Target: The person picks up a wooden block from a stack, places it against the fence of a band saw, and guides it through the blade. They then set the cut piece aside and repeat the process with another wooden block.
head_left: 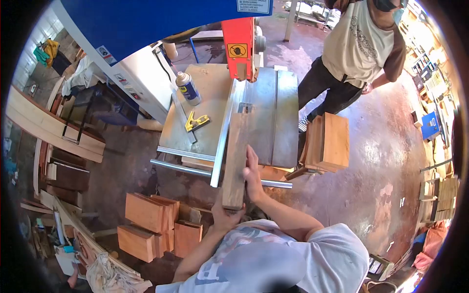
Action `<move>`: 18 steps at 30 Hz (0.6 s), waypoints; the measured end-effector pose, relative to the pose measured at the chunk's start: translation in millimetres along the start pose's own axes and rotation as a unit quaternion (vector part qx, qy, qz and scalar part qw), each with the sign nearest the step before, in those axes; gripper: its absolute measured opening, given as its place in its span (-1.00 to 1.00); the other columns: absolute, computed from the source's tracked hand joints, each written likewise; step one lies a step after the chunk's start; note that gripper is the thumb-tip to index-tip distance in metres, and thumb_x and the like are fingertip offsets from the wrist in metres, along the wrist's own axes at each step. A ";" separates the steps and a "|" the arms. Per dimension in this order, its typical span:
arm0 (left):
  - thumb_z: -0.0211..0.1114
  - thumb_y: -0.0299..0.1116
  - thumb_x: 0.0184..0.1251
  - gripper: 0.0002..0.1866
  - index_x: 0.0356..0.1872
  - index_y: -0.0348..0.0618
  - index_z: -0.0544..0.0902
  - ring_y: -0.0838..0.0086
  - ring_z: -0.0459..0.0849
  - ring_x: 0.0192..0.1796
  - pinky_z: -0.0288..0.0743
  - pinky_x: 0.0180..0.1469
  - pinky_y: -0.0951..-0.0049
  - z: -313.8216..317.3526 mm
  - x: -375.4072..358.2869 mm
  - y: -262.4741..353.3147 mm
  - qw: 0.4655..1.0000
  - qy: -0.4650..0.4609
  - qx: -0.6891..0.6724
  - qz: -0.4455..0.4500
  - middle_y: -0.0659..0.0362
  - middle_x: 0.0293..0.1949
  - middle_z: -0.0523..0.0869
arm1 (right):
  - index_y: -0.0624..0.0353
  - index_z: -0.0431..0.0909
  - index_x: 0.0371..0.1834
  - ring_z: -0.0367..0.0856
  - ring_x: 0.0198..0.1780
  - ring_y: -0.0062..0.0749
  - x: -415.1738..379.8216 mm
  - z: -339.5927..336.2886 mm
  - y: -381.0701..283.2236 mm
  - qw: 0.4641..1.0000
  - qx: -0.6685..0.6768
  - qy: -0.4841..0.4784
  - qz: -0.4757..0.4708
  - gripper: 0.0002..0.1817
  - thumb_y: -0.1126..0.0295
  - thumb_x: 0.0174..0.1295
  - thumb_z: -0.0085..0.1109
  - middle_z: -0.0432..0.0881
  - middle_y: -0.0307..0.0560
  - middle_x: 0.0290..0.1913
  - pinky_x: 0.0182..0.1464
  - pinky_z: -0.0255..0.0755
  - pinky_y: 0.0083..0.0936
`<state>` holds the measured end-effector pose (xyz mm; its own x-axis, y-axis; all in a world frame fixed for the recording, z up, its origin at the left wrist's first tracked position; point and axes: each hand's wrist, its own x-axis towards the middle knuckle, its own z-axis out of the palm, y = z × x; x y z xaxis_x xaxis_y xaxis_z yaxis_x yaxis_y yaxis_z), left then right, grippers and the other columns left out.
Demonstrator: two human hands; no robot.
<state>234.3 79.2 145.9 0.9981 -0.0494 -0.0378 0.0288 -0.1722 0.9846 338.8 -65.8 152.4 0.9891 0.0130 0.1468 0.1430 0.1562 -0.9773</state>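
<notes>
A long wooden board [235, 161] lies along the metal fence [223, 141] of a band saw, its far end close to the blade area. My left hand [227, 218] is closed around the board's near end, with some fingers hidden beneath it. Against the board's right side, my right hand [253, 178] grips with its fingers pointing forward. The red blade guard [238, 46] hangs above the saw table [264, 117].
A spray can [188, 89] and a yellow combination square [196, 121] rest on the left tabletop. Stacked wood blocks [144, 212] stand at lower left, more blocks [334, 141] at right. Another person [359, 49] stands beyond the saw's right side.
</notes>
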 end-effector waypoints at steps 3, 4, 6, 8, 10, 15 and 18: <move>0.74 -0.24 0.05 -0.10 0.44 -0.26 0.50 0.04 0.66 0.25 0.55 0.31 0.06 2.0 -12.7 14.5 0.995 0.036 0.084 -0.033 -0.15 0.25 0.61 | 0.44 -0.12 0.74 -0.10 0.73 0.07 2.9 5.6 -6.8 0.999 -0.045 0.015 0.006 0.01 0.06 0.41 0.09 -0.07 0.28 0.69 0.73 -0.19 -0.08; 0.75 -0.21 0.04 -0.08 0.45 -0.27 0.49 -0.01 0.60 0.29 0.51 0.34 0.01 -2.3 -16.1 30.2 0.980 0.074 0.185 0.005 -0.16 0.30 0.56 | 0.46 -0.12 0.74 -0.08 0.72 0.08 3.9 9.5 -1.9 0.999 -0.044 0.029 0.005 0.00 0.09 0.39 0.09 -0.05 0.29 0.68 0.73 -0.18 -0.08; 0.76 -0.14 0.03 -0.03 0.47 -0.27 0.48 -0.12 0.50 0.37 0.41 0.40 -0.09 -8.6 -18.0 49.7 0.910 0.140 0.381 0.089 -0.20 0.39 0.45 | 0.52 -0.07 0.71 -0.02 0.69 0.09 9.8 15.8 -4.1 0.998 -0.045 0.052 -0.001 0.00 0.11 0.38 0.14 -0.02 0.32 0.66 0.71 -0.12 -0.09; 0.78 -0.04 0.00 0.07 0.49 -0.33 0.40 -0.19 0.36 0.48 0.32 0.47 -0.11 -22.2 -5.6 42.5 0.920 0.120 0.358 0.105 -0.20 0.49 0.29 | 0.53 -0.04 0.71 -0.03 0.69 0.09 19.6 25.7 -4.0 0.996 -0.023 0.083 0.007 0.01 0.11 0.36 0.18 -0.02 0.32 0.66 0.71 -0.10 -0.10; 0.71 0.12 0.09 0.15 0.58 -0.32 0.33 -0.23 0.40 0.45 0.36 0.45 -0.14 -37.2 24.2 28.5 0.926 0.100 0.312 0.187 -0.25 0.48 0.35 | 0.57 -0.01 0.69 0.02 0.66 0.08 31.4 30.4 6.0 0.994 -0.024 0.110 0.004 0.01 0.12 0.36 0.22 0.04 0.32 0.61 0.69 -0.05 -0.14; 0.83 -0.12 -0.03 0.20 0.55 -0.52 0.29 0.13 0.73 0.29 0.64 0.29 0.18 -50.1 66.6 31.2 0.982 -0.047 0.165 0.082 -0.22 0.27 0.68 | 0.60 0.05 0.66 0.11 0.58 0.04 49.1 26.5 4.3 0.991 -0.039 0.129 0.007 -0.03 0.07 0.44 0.22 0.14 0.28 0.50 0.66 0.03 -0.17; 0.83 -0.15 -0.04 0.18 0.54 -0.51 0.32 0.12 0.75 0.27 0.66 0.28 0.17 -42.9 73.2 34.6 0.990 -0.048 0.125 0.047 -0.23 0.26 0.69 | 0.53 0.00 0.70 0.02 0.70 -0.01 50.3 16.2 3.7 0.996 0.004 0.086 0.017 0.01 -0.02 0.48 0.23 0.04 0.26 0.65 0.71 -0.05 -0.18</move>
<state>310.7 111.8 184.5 0.9854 -0.1682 0.0249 -0.0913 -0.4002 0.9119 388.5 -48.6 158.7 0.9848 -0.1517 0.0850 0.1102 0.1660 -0.9800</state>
